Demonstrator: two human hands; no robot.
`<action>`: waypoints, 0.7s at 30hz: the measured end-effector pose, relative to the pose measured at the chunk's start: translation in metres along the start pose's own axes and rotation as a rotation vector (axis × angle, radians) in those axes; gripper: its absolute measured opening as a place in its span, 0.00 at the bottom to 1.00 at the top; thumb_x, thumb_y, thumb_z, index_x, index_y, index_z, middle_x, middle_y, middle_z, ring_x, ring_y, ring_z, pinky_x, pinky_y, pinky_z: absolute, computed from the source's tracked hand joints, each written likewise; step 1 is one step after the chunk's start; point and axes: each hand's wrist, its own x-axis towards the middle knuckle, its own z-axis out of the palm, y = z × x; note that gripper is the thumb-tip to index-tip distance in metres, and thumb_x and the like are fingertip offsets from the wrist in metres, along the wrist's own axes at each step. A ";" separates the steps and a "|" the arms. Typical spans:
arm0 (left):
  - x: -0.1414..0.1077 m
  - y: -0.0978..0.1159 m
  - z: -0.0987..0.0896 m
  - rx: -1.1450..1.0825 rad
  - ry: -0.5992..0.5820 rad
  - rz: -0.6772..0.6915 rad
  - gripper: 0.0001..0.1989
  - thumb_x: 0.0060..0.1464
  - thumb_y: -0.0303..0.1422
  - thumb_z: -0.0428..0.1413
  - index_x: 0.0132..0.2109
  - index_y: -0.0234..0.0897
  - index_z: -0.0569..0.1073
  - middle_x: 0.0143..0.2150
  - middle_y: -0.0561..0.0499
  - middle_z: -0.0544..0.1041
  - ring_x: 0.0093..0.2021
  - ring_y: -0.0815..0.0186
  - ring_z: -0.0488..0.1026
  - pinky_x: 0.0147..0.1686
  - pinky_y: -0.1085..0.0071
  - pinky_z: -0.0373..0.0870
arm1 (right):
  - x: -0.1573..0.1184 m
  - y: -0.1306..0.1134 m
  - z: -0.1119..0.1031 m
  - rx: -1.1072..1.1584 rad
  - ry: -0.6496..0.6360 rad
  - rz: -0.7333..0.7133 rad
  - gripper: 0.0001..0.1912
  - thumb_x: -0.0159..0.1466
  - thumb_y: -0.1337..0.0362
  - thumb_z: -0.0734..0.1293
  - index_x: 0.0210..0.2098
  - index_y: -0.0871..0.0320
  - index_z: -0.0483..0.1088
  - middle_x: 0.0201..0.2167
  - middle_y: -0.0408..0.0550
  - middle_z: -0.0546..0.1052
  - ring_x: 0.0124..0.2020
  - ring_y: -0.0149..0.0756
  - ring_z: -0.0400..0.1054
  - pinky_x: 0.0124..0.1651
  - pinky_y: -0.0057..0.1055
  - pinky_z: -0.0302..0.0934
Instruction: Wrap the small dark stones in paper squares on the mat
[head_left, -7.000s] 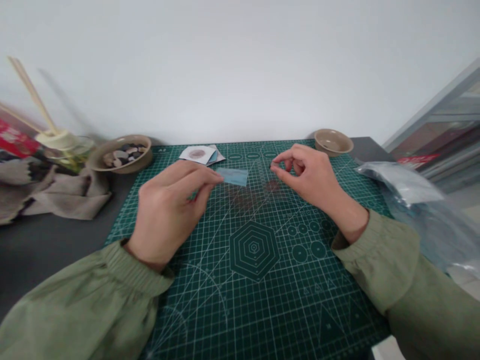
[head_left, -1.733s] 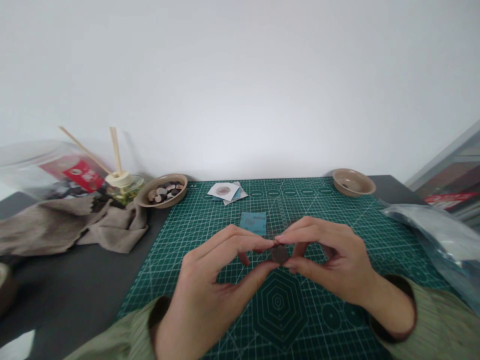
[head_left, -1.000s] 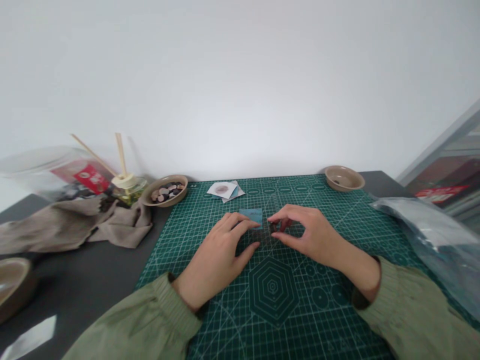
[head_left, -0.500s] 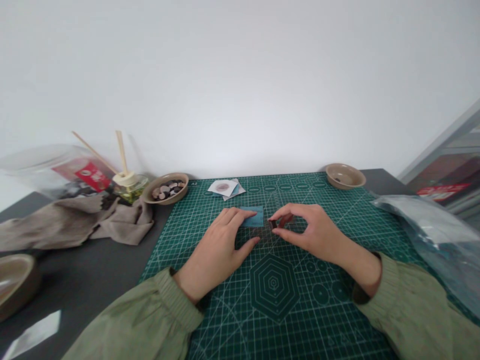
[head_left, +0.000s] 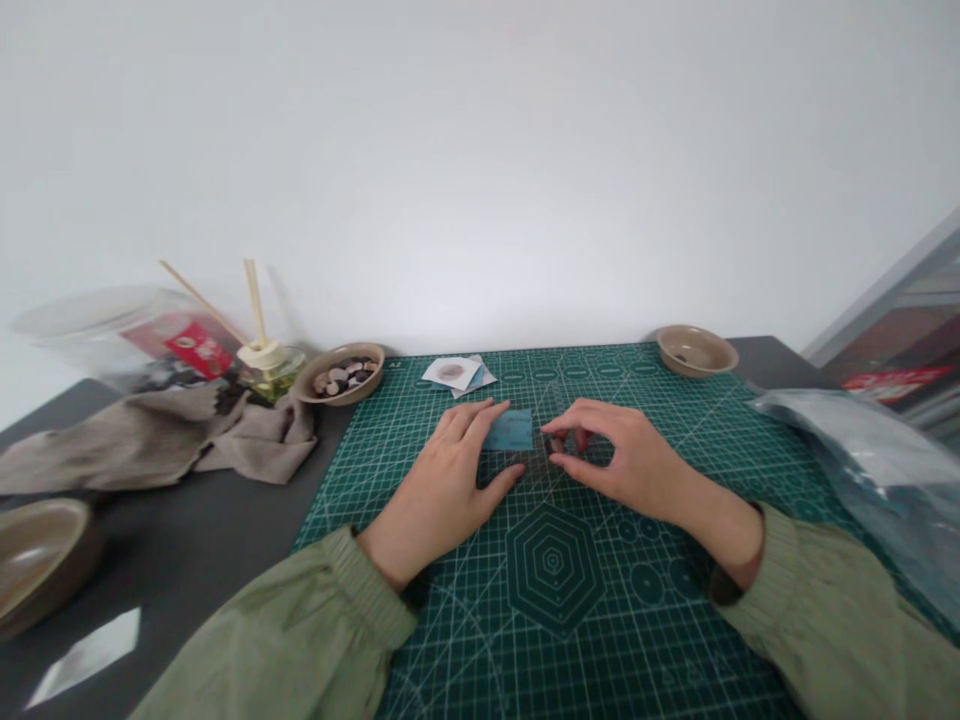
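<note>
Left hand wide, fingertip at blue paper, middle of frame. Right hand pinches small dark piece just right of paper. Step seems: steadying paper, piece close. Next move likely needs firm pinch.

Green mat: "A2", far left corner | red packet: white lettering, seemingly, too blurred to read
</note>
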 end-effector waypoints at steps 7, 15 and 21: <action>0.009 -0.011 -0.002 0.037 0.026 -0.025 0.25 0.66 0.36 0.64 0.66 0.41 0.69 0.65 0.43 0.77 0.67 0.50 0.72 0.67 0.49 0.72 | 0.000 0.001 0.000 -0.021 0.069 0.008 0.09 0.68 0.66 0.75 0.48 0.53 0.78 0.42 0.44 0.81 0.34 0.32 0.73 0.44 0.35 0.69; 0.013 -0.012 0.000 0.000 0.057 -0.029 0.21 0.69 0.37 0.62 0.65 0.42 0.72 0.62 0.44 0.79 0.64 0.52 0.75 0.66 0.50 0.72 | 0.002 0.005 -0.002 -0.003 0.127 0.015 0.09 0.69 0.64 0.75 0.48 0.54 0.78 0.40 0.44 0.80 0.33 0.32 0.74 0.43 0.34 0.69; 0.020 -0.017 0.000 -0.039 -0.055 -0.070 0.30 0.65 0.42 0.65 0.69 0.40 0.69 0.67 0.41 0.76 0.69 0.49 0.70 0.70 0.47 0.66 | 0.004 0.006 -0.004 0.018 0.147 0.054 0.07 0.69 0.64 0.75 0.47 0.55 0.79 0.41 0.46 0.82 0.33 0.33 0.75 0.43 0.34 0.69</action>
